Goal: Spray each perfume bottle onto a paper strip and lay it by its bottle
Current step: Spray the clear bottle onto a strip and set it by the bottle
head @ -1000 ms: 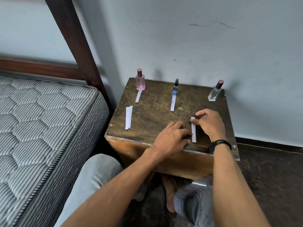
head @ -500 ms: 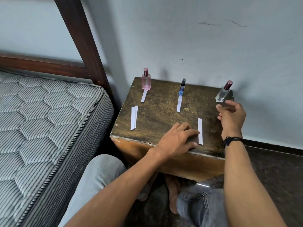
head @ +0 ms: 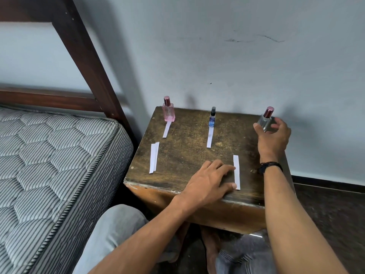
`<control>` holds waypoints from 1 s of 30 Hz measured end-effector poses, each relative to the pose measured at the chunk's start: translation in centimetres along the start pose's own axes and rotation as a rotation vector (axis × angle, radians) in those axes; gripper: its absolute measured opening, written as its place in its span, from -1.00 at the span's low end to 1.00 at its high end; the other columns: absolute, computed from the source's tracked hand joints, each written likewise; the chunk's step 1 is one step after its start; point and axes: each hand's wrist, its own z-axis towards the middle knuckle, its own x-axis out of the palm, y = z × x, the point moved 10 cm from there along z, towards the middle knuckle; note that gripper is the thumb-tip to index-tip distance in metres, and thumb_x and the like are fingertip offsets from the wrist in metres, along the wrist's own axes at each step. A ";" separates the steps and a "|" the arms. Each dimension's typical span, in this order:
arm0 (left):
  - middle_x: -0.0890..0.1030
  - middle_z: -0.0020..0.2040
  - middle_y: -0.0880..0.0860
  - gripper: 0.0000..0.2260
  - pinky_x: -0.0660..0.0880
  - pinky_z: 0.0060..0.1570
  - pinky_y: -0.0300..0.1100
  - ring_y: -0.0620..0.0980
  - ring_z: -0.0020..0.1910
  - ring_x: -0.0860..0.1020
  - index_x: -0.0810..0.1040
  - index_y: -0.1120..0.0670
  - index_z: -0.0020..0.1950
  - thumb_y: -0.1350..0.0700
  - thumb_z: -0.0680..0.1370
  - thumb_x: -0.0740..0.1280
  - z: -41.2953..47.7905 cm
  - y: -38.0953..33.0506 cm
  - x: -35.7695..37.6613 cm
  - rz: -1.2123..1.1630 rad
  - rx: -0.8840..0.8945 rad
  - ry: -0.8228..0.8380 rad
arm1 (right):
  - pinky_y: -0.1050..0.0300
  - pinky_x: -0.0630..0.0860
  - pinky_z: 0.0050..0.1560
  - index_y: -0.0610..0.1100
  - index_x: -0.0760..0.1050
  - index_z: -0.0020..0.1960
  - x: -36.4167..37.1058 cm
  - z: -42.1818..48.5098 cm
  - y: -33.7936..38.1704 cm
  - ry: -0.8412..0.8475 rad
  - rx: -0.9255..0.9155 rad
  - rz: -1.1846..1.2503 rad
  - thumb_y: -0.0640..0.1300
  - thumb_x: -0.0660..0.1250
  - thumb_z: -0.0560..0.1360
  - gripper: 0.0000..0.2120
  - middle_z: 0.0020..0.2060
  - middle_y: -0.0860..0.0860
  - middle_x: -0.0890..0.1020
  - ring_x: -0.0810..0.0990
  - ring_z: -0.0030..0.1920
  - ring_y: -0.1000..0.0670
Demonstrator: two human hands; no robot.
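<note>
Three perfume bottles stand along the back of a worn wooden table (head: 183, 155). A paper strip (head: 167, 129) lies in front of the pink bottle (head: 168, 112) at the left. The slim blue bottle (head: 212, 118) in the middle also has a strip (head: 210, 137) before it. At the back right corner, my right hand (head: 274, 139) curls its thumb and fingers round the clear bottle with a red cap (head: 264, 121). My left hand (head: 209, 180) rests flat near the front edge, its fingertips touching a third strip (head: 236, 167).
Two spare strips (head: 153, 157) lie side by side at the table's left edge. A striped mattress (head: 49, 165) and a dark wooden bed frame (head: 88, 62) stand close on the left. The table backs onto a grey wall (head: 217, 66). My knees are below the front edge.
My right hand let go of the strip near the front edge, reached to the back right corner and closed round the clear bottle. My left hand stayed beside the strip.
</note>
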 end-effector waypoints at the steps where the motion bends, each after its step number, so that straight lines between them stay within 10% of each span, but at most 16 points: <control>1: 0.46 0.23 -0.04 -0.54 0.37 0.32 -0.06 0.01 0.23 0.37 0.40 -0.05 0.47 -0.15 0.60 0.29 0.1 0.0 0.0 0.002 -0.001 0.001 | 0.15 0.47 -0.01 -0.02 0.49 0.40 0.1 0.1 0.0 -0.004 0.003 -0.020 0.06 0.57 0.46 -0.43 0.20 0.08 0.49 0.54 0.00 0.10; 18: 0.59 -0.06 -0.12 -0.72 0.52 0.06 -0.18 -0.16 -0.09 0.54 0.55 -0.10 0.28 -0.02 0.56 0.39 0.3 2.2 -1.9 -0.380 -0.119 -0.092 | 0.17 0.49 -0.09 0.10 0.56 0.01 -1.4 -3.1 1.6 -0.079 -0.009 0.069 0.03 0.53 0.49 -0.82 -0.03 0.10 0.55 0.55 -0.13 0.11; 24: 0.63 -0.12 -0.14 -0.86 0.45 -0.14 -0.44 -0.28 -0.17 0.54 0.64 -0.07 0.10 0.04 0.55 0.43 -0.3 4.8 -4.7 -0.664 -0.255 -0.282 | 0.19 0.51 -0.15 0.00 0.62 0.02 -1.2 -7.4 4.3 0.112 -0.048 0.034 0.02 0.57 0.44 -0.78 -0.03 0.07 0.66 0.63 -0.08 0.12; 30: 0.69 0.04 -0.07 -0.80 0.57 0.09 -0.23 -0.13 0.04 0.63 0.67 -0.05 0.17 0.05 0.55 0.45 -0.8 4.0 -7.5 -0.985 -0.177 -0.373 | 0.24 0.45 -0.24 0.07 0.60 -0.02 -1.4 -13.5 6.1 0.270 -0.094 -0.080 0.08 0.56 0.44 -0.80 -0.10 0.20 0.68 0.64 -0.16 0.23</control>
